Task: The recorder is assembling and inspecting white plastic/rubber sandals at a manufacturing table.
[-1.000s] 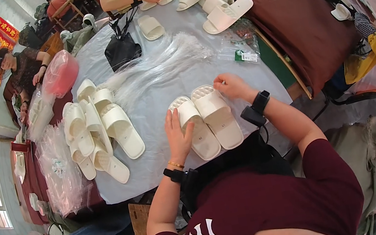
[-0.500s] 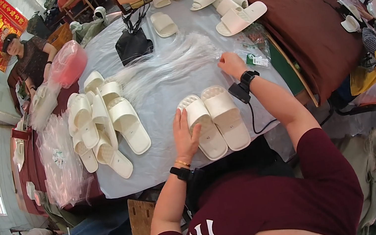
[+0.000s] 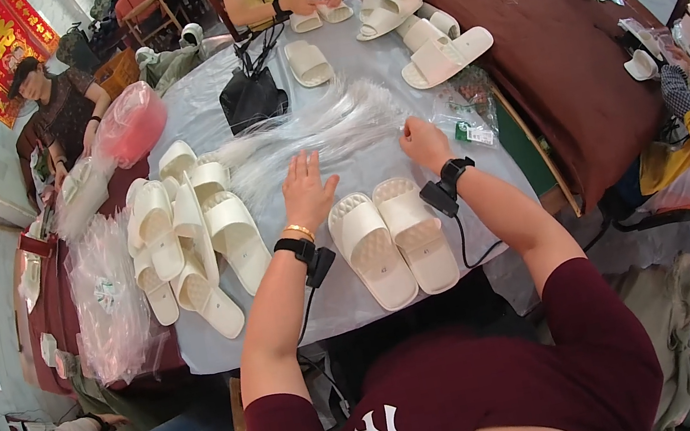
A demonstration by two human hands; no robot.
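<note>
A pair of cream slippers [image 3: 394, 239] lies side by side on the plastic-covered table in front of me, toes pointing away. My left hand [image 3: 306, 187] hovers past the left slipper's toe, fingers stretched and holding nothing. A loose bundle of thin, clear-white strands [image 3: 319, 123] spreads across the table beyond it. At the bundle's right end, my right hand [image 3: 425, 144] is closed, fingertips pinched together. Whatever lies in that pinch is too fine to make out.
Left of my hands sits a heap of cream slippers [image 3: 191, 233], beside clear plastic bags [image 3: 110, 294]. A black bag [image 3: 251, 98] and a single slipper [image 3: 308, 63] lie farther off. More slippers [image 3: 446, 57] rest at the far right. Co-workers sit around the tables.
My left hand has left the left slipper and moved away from me, toward the strands, with fingers spread. My right hand stays pinched near the strands' right end.
</note>
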